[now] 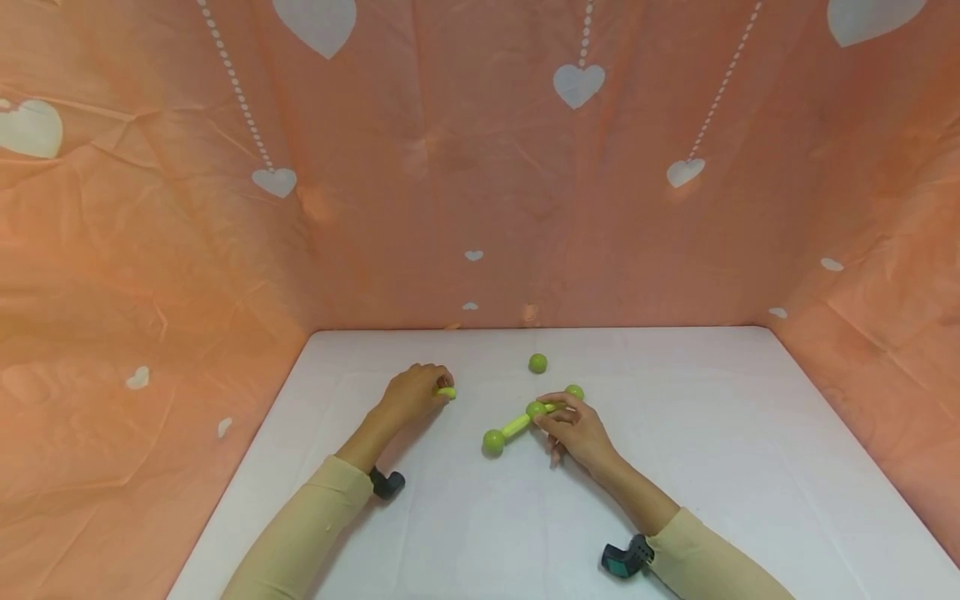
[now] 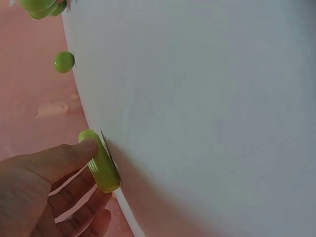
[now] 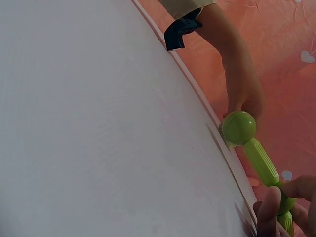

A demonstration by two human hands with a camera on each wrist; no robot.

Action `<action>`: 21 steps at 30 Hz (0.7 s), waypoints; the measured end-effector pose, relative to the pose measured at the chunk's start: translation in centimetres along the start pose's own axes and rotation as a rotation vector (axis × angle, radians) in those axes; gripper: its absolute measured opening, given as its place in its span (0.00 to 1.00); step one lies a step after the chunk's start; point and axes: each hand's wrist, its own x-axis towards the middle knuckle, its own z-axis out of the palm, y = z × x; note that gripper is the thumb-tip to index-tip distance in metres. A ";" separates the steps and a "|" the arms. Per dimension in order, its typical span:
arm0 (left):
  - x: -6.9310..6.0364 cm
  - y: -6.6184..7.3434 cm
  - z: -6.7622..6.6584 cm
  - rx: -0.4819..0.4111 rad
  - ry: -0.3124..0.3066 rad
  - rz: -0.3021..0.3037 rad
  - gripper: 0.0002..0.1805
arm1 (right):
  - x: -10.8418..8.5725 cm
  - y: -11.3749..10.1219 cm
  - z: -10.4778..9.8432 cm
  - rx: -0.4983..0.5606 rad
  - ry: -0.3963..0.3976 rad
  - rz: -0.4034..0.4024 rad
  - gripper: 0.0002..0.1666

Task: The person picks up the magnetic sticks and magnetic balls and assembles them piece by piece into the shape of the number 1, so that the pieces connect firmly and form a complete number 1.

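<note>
Chain of three glossy green balls joined by lime-green ribbed rods (image 1: 516, 427): mid-table, nearer the far edge. Right hand (image 1: 579, 432) pinches its middle ball, thumb and fingers closed on it. Left hand (image 1: 411, 395), toward far left corner, back uppermost, pinches a short lime-green rod (image 2: 102, 169); its ribs show only in left wrist view. Forearms slant inward. Loose green ball (image 1: 537, 363) near table's (image 1: 660, 367) far edge.

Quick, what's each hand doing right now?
Left hand: holding a green ribbed rod.
Right hand: holding the middle ball of a green ball-and-rod chain.
</note>
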 end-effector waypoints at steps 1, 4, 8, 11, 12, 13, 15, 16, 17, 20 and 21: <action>-0.1 0.1 0.0 -0.001 0.003 -0.003 0.11 | 0.0 0.0 0.0 0.002 0.000 0.001 0.26; -0.2 0.1 -0.1 -0.004 0.011 -0.007 0.11 | 0.0 -0.1 0.0 -0.003 0.002 0.003 0.26; -0.4 0.0 0.0 -0.006 0.018 -0.006 0.11 | 0.0 -0.1 0.0 -0.006 0.006 0.006 0.26; -0.4 -0.1 0.0 -0.009 0.020 -0.004 0.11 | 0.0 -0.2 0.0 -0.001 0.006 0.007 0.27; -0.4 -0.2 0.0 -0.014 0.018 -0.005 0.11 | 0.0 -0.2 0.0 0.000 0.006 0.007 0.27; -0.5 -0.2 0.0 -0.022 0.018 -0.007 0.10 | 0.0 -0.2 0.0 0.000 0.007 0.006 0.27; -0.6 -0.2 -0.1 -0.039 0.015 -0.015 0.10 | 0.1 -0.2 0.0 0.000 0.006 0.005 0.27; -0.7 -0.2 -0.1 -0.046 0.014 -0.019 0.10 | 0.1 -0.1 0.0 -0.001 0.007 0.004 0.27; -0.8 -0.2 -0.1 -0.054 0.015 -0.023 0.10 | 0.1 -0.1 0.0 -0.001 0.007 0.005 0.27; -1.1 -0.2 -0.2 -0.066 0.020 -0.030 0.10 | 0.1 0.0 0.0 -0.002 0.009 0.002 0.26; -1.2 -0.2 -0.2 -0.067 0.023 -0.031 0.10 | 0.1 0.0 0.0 -0.002 0.011 0.003 0.26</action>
